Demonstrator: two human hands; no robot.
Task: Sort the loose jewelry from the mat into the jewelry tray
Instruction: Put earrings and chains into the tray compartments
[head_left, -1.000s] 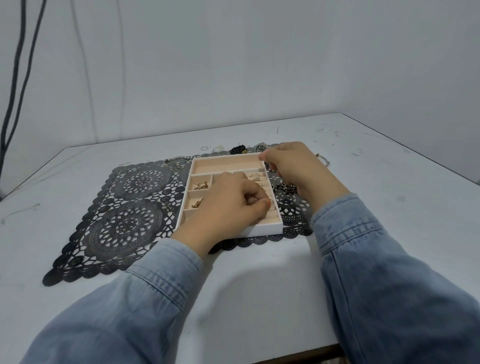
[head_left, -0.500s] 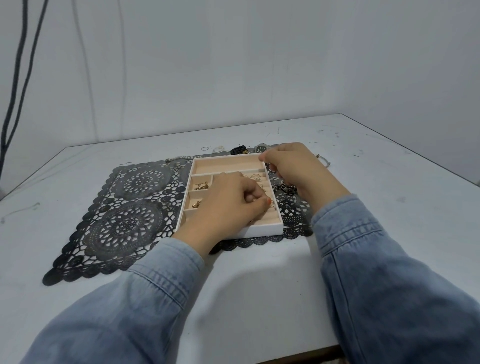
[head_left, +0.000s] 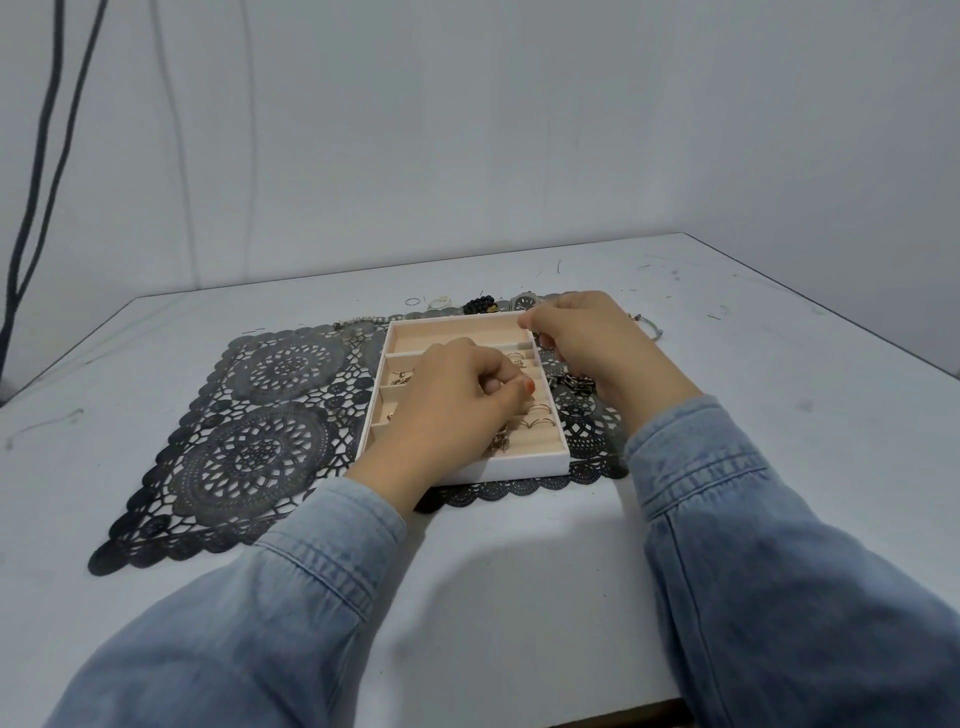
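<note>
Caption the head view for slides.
Left hand curled over a white jewelry tray on a black lace mat; right hand at its far corner.

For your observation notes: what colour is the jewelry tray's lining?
Pale peach lining; head view.

No readable text shows on the jewelry tray (head_left: 524, 465), mat (head_left: 249, 457) or table (head_left: 519, 597).

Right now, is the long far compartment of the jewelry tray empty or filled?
Empty where visible: the far compartment of the jewelry tray shows only bare beige lining; the right hand hides its right corner.
</note>
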